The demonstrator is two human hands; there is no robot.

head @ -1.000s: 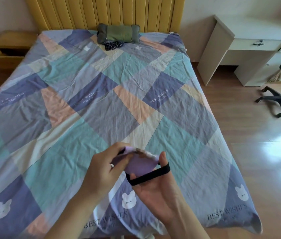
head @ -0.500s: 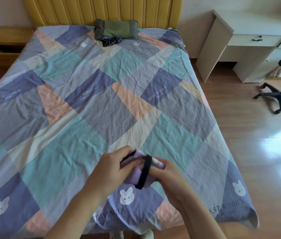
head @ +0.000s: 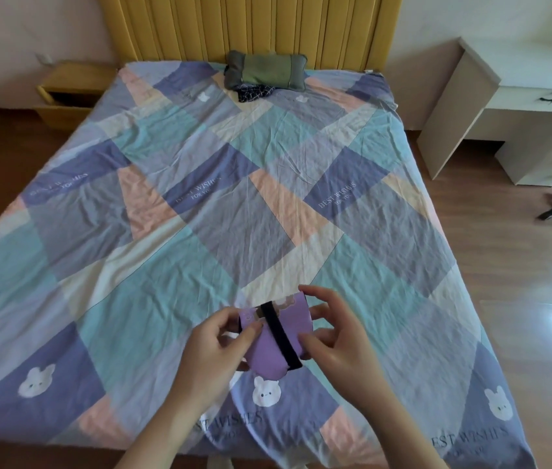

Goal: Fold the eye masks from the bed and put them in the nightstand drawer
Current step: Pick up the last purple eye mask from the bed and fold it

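A folded purple eye mask (head: 276, 336), its black strap (head: 279, 333) wrapped across it, is held above the foot of the bed (head: 200, 214), long axis slanting from upper right down toward the person. The left hand (head: 215, 346) pinches its left edge, the right hand (head: 330, 333) its right edge. Far off at the headboard lie a green pillow (head: 266, 70) and a dark cloth (head: 255, 92), with the nightstand (head: 71, 89), drawer open, at the bed's far left corner.

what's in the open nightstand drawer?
Nothing can be made out: the nightstand drawer is pulled open beside the bed, but its front wall hides the inside. Any eye masks there are covered.
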